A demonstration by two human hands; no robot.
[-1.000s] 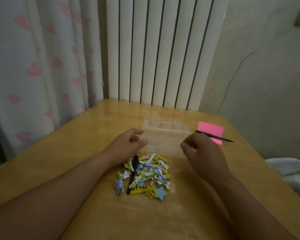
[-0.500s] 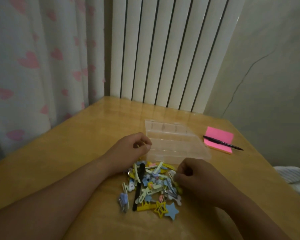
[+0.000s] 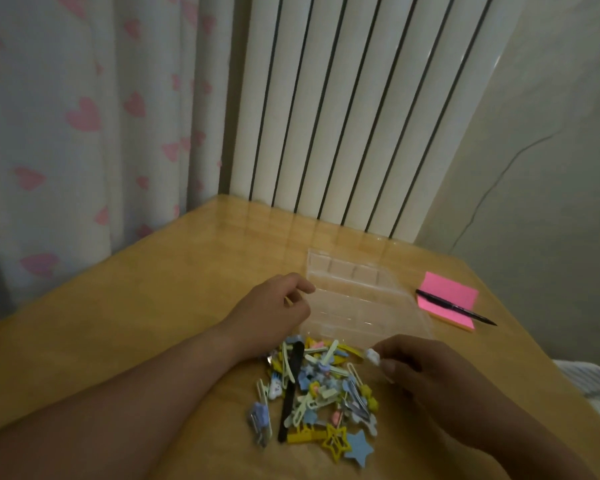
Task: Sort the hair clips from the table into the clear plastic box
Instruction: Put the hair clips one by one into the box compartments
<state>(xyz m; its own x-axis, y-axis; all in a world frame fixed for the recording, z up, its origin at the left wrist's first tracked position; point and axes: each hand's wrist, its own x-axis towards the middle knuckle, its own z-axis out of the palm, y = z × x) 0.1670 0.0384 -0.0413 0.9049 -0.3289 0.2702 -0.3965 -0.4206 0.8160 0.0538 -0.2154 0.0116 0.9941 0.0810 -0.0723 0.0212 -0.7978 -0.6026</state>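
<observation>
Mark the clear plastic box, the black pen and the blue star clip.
clear plastic box (image 3: 392, 308): head view, on its bare middle compartments.
black pen (image 3: 456, 307): head view, mid-barrel over the pink notes.
blue star clip (image 3: 359, 448): head view, star's centre.

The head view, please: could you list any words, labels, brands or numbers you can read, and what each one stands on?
None can be read.
Pink sticky notes: blank.
Black pen: any print too small to tell.
Clear plastic box: no label visible.
Hair clips: shapes only, no text.
</observation>
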